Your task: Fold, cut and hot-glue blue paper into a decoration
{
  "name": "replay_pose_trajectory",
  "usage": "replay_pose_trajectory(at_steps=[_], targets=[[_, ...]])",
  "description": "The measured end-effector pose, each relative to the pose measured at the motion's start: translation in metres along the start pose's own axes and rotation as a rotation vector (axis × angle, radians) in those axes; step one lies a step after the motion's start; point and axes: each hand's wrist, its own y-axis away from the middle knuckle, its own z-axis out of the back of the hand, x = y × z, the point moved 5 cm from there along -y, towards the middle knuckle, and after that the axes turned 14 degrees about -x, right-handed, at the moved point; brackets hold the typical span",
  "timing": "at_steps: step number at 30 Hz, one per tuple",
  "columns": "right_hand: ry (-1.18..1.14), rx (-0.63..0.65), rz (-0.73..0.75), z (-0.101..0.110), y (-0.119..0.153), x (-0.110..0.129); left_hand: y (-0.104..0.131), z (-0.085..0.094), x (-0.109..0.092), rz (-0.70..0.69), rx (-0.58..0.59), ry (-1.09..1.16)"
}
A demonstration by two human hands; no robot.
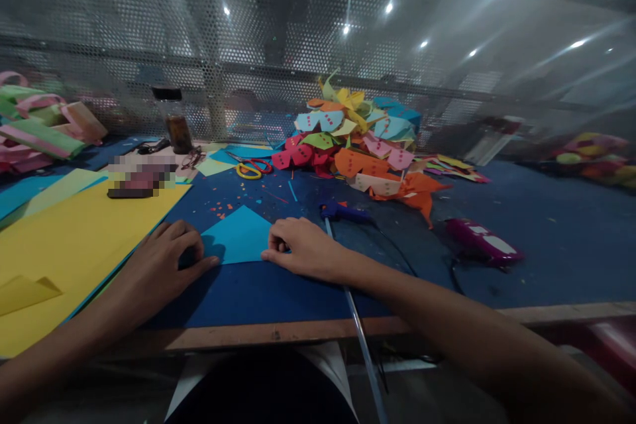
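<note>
A sheet of blue paper (pixel 243 238), folded to a pointed shape, lies on the dark blue table top in front of me. My left hand (pixel 173 252) is at its left corner, fingers curled and thumb tip pressed on the lower edge. At the right corner my right hand (pixel 303 245) is closed, with thumb and curled fingers on the paper. The fingertips of both hands are partly hidden. Just right of that hand lies a blue glue gun (pixel 345 212) with a clear glue stick (pixel 358 324) running under my right forearm and past the table edge.
Yellow paper sheets (pixel 99 232) cover the left side, with a partly blurred dark object (pixel 132 192) on top. Scissors (pixel 248 168) and paper scraps lie beyond. Coloured paper cut-outs (pixel 358 139) are heaped behind; a jar (pixel 176 122) and a purple device (pixel 481 242) stand nearby.
</note>
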Motion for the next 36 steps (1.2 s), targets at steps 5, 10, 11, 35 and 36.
replay_pose_trajectory(at_steps=[5,10,11,35,36], targets=[[0.001,0.002,-0.002,0.001,0.000,0.000,0.001,0.000,0.001,-0.006,0.010,-0.001],[-0.003,-0.012,0.001,0.001,0.001,0.001,0.002,0.000,0.001,-0.019,-0.004,0.002],[0.000,-0.012,-0.001,0.001,0.001,0.001,0.002,0.000,0.001,-0.021,-0.003,0.002],[-0.006,-0.009,-0.003,0.000,0.001,-0.001,0.010,0.002,0.015,-0.036,0.026,0.049],[-0.004,-0.010,-0.004,0.000,0.001,-0.001,0.010,0.002,0.016,-0.035,0.027,0.058]])
